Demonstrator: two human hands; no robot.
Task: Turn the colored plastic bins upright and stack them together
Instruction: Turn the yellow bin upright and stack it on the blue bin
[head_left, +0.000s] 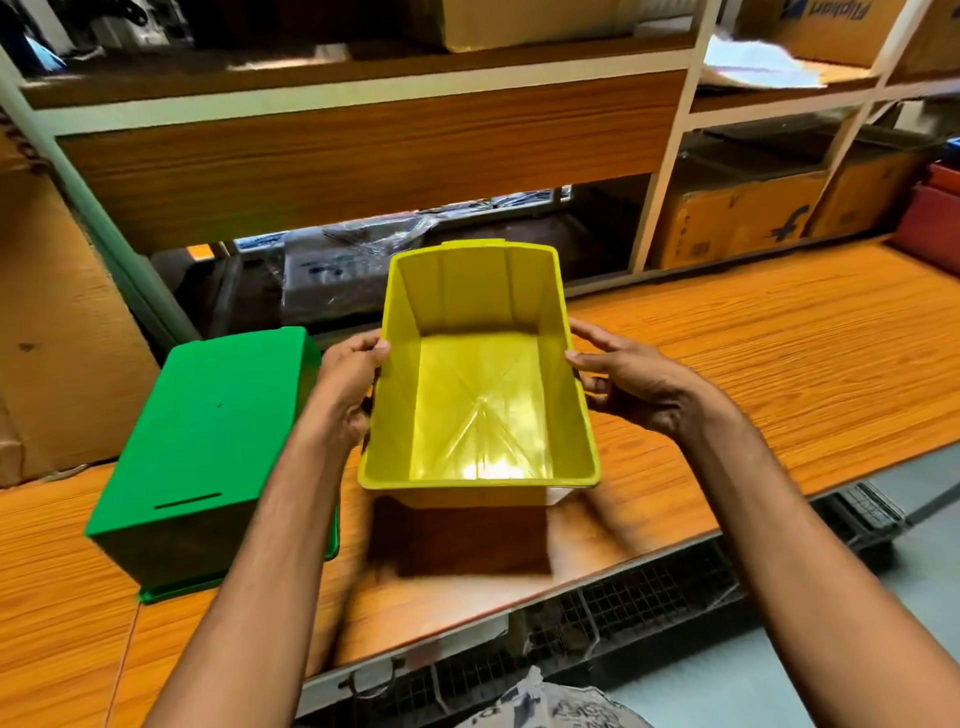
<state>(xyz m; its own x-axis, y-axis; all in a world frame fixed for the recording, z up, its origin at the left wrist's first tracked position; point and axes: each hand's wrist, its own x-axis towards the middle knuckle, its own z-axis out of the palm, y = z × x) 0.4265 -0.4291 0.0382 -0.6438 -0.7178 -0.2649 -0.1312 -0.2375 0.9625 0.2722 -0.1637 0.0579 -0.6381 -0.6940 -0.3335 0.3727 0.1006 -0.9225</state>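
Gripping one yellow bin (478, 405) by its side rims: left hand (345, 384) is curling round the left wall and right hand (636, 387) is pinching the right, fingers slightly spread. The bin is sitting upright between the fingers. One green bin (218, 447) is lying upside down just outside the left fingers.

Storeroom or warehouse, probably: metal shelving (666, 171), shipping cartons (737, 226), plastic-wrapped goods (358, 260), wood-laminate boards (363, 150).
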